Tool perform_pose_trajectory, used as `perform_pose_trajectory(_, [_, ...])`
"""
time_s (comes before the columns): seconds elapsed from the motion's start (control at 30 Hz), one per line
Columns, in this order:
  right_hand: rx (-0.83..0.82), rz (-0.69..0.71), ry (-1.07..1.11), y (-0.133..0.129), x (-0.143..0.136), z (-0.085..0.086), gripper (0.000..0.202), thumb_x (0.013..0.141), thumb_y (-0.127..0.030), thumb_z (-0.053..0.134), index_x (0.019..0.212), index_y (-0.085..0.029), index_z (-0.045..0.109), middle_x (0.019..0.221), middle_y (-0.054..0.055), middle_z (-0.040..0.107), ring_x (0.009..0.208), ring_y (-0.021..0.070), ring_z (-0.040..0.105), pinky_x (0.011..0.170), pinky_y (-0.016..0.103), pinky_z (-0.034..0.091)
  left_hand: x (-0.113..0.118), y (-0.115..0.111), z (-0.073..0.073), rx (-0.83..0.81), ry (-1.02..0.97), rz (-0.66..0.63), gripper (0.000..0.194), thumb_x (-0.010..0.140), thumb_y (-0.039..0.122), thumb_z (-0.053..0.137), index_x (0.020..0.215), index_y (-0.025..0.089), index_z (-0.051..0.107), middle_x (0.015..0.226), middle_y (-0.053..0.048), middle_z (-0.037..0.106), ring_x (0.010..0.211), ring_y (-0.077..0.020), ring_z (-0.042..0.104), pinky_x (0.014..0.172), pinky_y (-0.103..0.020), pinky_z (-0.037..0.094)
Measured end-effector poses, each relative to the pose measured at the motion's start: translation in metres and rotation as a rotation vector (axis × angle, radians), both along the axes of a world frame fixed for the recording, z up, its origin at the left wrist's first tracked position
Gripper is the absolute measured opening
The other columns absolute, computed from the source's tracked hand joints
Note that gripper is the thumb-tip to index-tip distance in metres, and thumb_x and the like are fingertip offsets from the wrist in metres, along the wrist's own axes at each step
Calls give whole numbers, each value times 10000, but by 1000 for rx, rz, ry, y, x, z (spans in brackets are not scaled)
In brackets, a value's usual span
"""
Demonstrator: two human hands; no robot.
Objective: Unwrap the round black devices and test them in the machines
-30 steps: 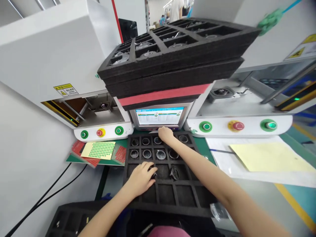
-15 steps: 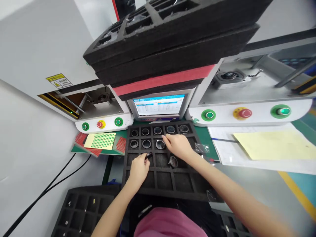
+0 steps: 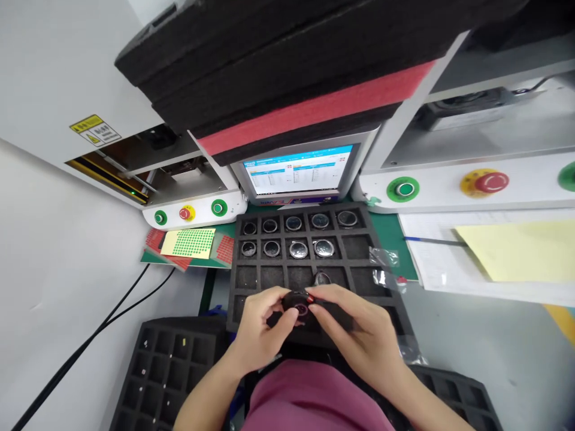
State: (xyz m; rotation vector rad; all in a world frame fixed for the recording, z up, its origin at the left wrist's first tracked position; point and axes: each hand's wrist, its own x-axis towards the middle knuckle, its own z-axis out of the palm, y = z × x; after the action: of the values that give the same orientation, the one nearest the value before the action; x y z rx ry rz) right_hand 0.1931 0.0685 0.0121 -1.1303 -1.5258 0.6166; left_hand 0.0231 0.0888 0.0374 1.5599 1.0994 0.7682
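Both hands meet over the near part of a black foam tray (image 3: 278,276). Between them is a small round black device (image 3: 299,304), its face tilted toward me. My left hand (image 3: 263,329) pinches its left side, thumb on the front. The thumb and index finger of my right hand (image 3: 359,329) grip its right edge, where a small red spot shows. Round watch-like pieces (image 3: 298,249) sit in the tray's two far rows. Another round piece (image 3: 322,278) lies in the third row, just beyond my hands.
A screen (image 3: 296,173) stands behind the tray, below stacked black foam trays (image 3: 287,72). Machines with green and red buttons (image 3: 492,181) flank it. Sticker sheets (image 3: 188,243) lie left; papers (image 3: 507,251) and clear plastic bags (image 3: 384,257) lie right. Another compartment tray (image 3: 171,365) is lower left.
My right hand has left the second row, where one more round piece now sits, and joined my left hand on the black device. Both hands are nearer my body. The view has shifted.
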Motion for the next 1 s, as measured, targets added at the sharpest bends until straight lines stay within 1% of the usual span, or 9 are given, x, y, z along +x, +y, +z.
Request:
perform_pose_trajectory(0.07, [-9, -31, 81, -8, 0, 8, 145, 881, -133, 620, 992, -212, 669, 886, 20, 753, 762, 125, 729, 720, 186, 605, 4, -2, 4, 74, -33, 11, 202, 934, 316, 573, 854, 154, 664, 745, -32, 671, 654, -132, 642, 590, -197, 528])
perform_pose_trajectory(0.17, [-1, -70, 119, -17, 2, 12, 209, 867, -68, 619, 988, -227, 679, 898, 14, 752, 782, 122, 725, 726, 192, 605, 8, -5, 6, 157, -59, 5, 155, 955, 286, 558, 965, 182, 673, 872, -42, 686, 741, -130, 646, 649, -201, 535])
perform_pose_trajectory(0.23, [-7, -79, 128, -22, 3, 12, 224, 862, -49, 625, 976, -232, 684, 913, 13, 754, 786, 123, 723, 715, 201, 607, 9, -6, 8, 202, -39, -27, 153, 962, 266, 554, 1035, 198, 669, 896, -42, 679, 753, -127, 638, 660, -207, 535])
perform_pose_trajectory(0.37, [-47, -93, 140, -27, 6, 12, 183, 853, -71, 654, 931, -233, 688, 918, 11, 759, 814, 131, 727, 746, 210, 609, 6, -5, 14, 387, 83, -99, 202, 961, 273, 566, 1119, 194, 664, 821, -38, 636, 737, -131, 595, 661, -223, 525])
perform_pose_trajectory(0.47, [-89, -79, 151, -28, 9, 11, 152, 862, -105, 659, 925, -242, 681, 906, 12, 752, 815, 134, 722, 739, 213, 607, 3, -3, 16, 450, 135, -146, 232, 981, 287, 527, 1149, 190, 653, 837, -41, 616, 746, -129, 586, 672, -228, 530])
perform_pose_trajectory(0.6, [-123, 10, 124, -25, 17, 13, 115, 878, -143, 656, 910, -253, 656, 878, 4, 733, 805, 126, 716, 729, 192, 597, 1, -3, 16, 461, 171, -192, 251, 989, 311, 508, 1160, 194, 650, 835, -32, 591, 740, -125, 581, 653, -220, 521])
perform_pose_trajectory(0.8, [-145, 201, 76, -16, 34, 19, 82, 901, -183, 639, 856, -247, 615, 810, 14, 711, 745, 139, 716, 659, 189, 594, 1, -3, 16, 411, 133, -250, 285, 994, 349, 489, 1133, 191, 682, 838, -40, 602, 741, -125, 585, 658, -219, 525])
perform_pose_trajectory(0.93, [-155, 281, 110, -11, 39, 24, 114, 884, -143, 644, 824, -236, 616, 767, 14, 688, 684, 140, 695, 611, 198, 581, 2, -2, 14, 380, 108, -266, 280, 987, 356, 504, 1120, 197, 692, 835, -37, 612, 734, -120, 583, 664, -220, 527])
perform_pose_trajectory(1.0, [-144, 282, 124, -11, 39, 25, 118, 877, -125, 644, 819, -226, 626, 776, 15, 688, 683, 133, 689, 615, 193, 576, 3, -2, 13, 373, 84, -263, 282, 978, 361, 521, 1098, 183, 703, 822, -39, 609, 725, -119, 577, 661, -216, 522])
